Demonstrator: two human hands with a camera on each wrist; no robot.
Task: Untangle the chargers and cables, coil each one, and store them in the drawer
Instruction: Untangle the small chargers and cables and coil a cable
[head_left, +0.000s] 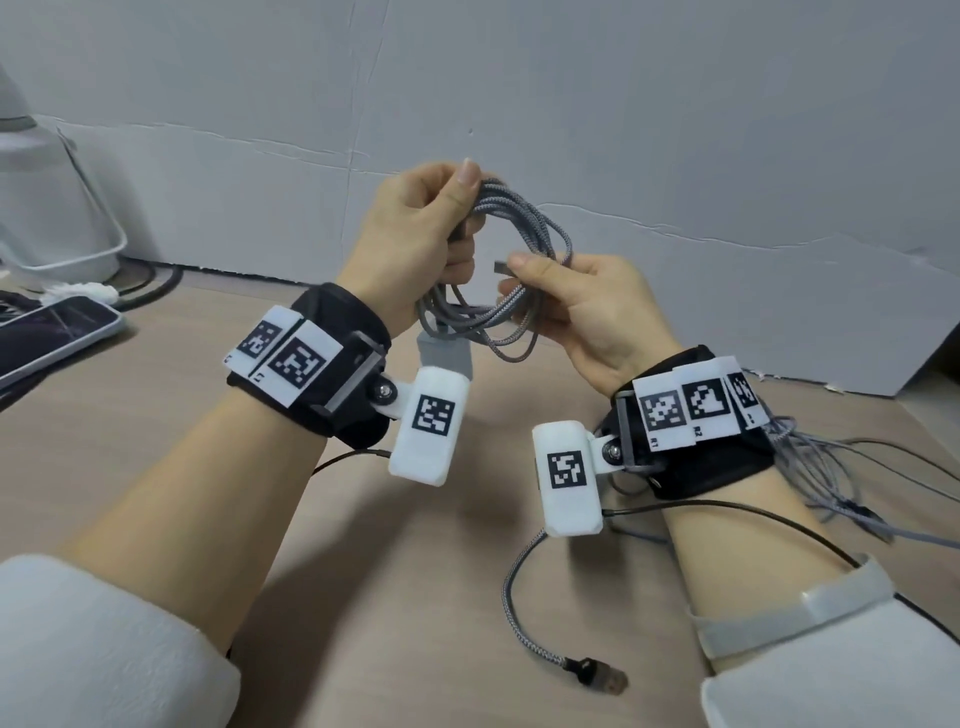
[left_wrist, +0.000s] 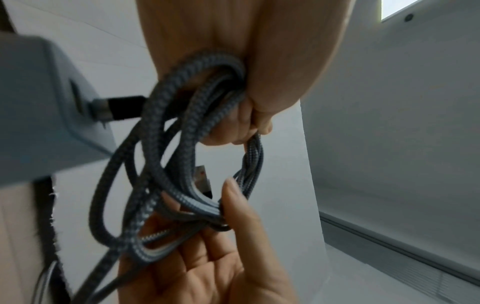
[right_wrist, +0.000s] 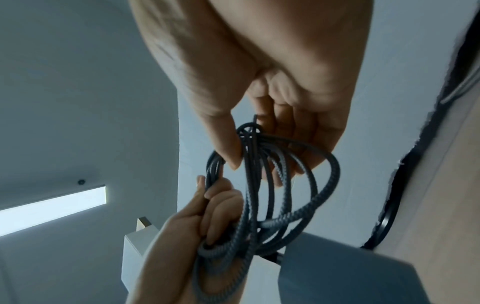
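Both hands hold one coil of grey braided cable (head_left: 524, 244) up above the wooden table (head_left: 363, 571). My left hand (head_left: 457, 218) grips the coil's upper left side, thumb up. Thumb and fingers of my right hand (head_left: 519, 278) pinch its right side, just behind the metal USB plug (head_left: 500, 267) that sticks out leftward. A grey charger block (head_left: 447, 353) hangs from the coil's bottom. The left wrist view shows the loops (left_wrist: 168, 144) running through my left hand (left_wrist: 249, 127), with the block (left_wrist: 39, 102) plugged in. The right wrist view shows my right hand (right_wrist: 257, 164) on the loops (right_wrist: 285, 185).
A second braided cable (head_left: 511, 597) lies loose on the table, its dark plug (head_left: 597, 675) near the front. A tangle of thin grey cables (head_left: 831, 467) sits at the right. A phone (head_left: 52, 332), a white stand (head_left: 52, 208) and a black cord (head_left: 150, 286) occupy the far left.
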